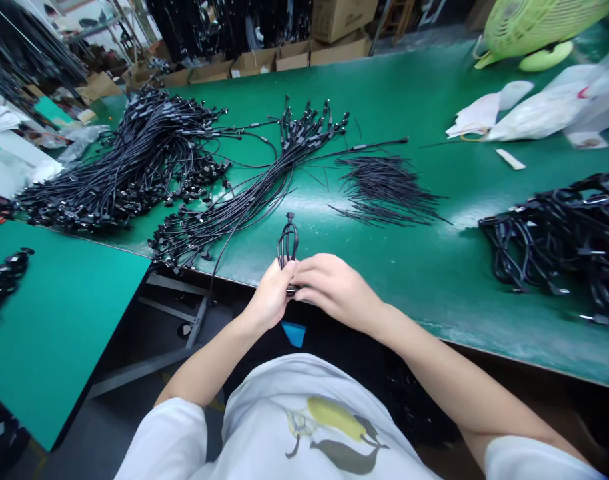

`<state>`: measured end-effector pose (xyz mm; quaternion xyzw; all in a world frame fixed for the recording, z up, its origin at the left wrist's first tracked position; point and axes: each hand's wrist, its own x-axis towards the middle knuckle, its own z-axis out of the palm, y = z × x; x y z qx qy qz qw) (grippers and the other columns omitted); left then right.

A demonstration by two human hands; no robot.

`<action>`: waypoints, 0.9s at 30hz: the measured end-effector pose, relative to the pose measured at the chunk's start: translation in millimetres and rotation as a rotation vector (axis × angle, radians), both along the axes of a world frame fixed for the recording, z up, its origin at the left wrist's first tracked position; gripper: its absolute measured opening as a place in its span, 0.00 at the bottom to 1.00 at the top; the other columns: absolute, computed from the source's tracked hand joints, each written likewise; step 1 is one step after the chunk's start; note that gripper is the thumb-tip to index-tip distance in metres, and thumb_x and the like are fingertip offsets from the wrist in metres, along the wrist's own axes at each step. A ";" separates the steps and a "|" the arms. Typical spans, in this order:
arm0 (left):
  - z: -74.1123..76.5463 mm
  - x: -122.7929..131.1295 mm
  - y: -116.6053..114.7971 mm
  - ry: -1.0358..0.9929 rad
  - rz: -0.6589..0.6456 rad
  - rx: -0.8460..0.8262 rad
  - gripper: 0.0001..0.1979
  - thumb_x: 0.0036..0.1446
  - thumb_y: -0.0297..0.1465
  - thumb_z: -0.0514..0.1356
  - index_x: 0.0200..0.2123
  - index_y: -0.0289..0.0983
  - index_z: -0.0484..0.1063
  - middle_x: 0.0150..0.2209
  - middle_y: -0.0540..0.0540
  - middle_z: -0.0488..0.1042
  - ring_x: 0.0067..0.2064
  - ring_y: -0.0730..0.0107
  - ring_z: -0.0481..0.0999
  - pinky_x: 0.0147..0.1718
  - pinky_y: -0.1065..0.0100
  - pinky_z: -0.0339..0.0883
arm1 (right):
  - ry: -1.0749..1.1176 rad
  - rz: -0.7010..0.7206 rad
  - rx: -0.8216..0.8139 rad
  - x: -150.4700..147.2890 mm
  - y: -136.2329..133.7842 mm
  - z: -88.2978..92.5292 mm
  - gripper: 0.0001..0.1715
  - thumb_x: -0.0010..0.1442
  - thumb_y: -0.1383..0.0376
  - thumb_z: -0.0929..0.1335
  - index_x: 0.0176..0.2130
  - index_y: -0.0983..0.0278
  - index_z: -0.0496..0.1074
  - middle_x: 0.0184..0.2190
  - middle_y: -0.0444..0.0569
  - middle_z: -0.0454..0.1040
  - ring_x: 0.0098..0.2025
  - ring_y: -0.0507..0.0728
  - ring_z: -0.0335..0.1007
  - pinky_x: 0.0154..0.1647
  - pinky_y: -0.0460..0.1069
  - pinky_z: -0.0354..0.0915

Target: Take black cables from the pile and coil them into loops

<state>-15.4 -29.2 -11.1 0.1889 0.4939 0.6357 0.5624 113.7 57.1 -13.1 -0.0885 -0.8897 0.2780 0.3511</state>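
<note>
A short black cable [287, 241], folded into a narrow looped bundle, stands upright at the table's front edge. Its lower part is gripped by my left hand [270, 298], with a connector end showing below the thumb. My right hand [334, 290] meets it from the right, fingers curled against the same bundle; its fingertips are partly hidden. Just beyond my hands lies a sheaf of loose straight cables [254, 190] with connectors at both ends. To its right is a pile of thin black ties [387, 190].
A large heap of unbundled cables [149, 153] covers the table's left. Bundled cables [559, 233] are piled at the right. White plastic bags [539, 110] and a green fan [539, 27] stand at the back right. Cardboard boxes [254, 63] line the far edge.
</note>
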 end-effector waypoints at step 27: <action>-11.0 -10.9 -0.7 0.608 -0.473 -0.093 0.11 0.62 0.39 0.51 0.34 0.38 0.59 0.27 0.53 0.66 0.25 0.75 0.68 0.29 0.68 0.66 | -0.445 -0.245 0.266 8.8 44.0 11.7 0.15 0.64 0.70 0.58 0.48 0.66 0.67 0.37 0.50 0.70 0.33 0.55 0.71 0.30 0.47 0.65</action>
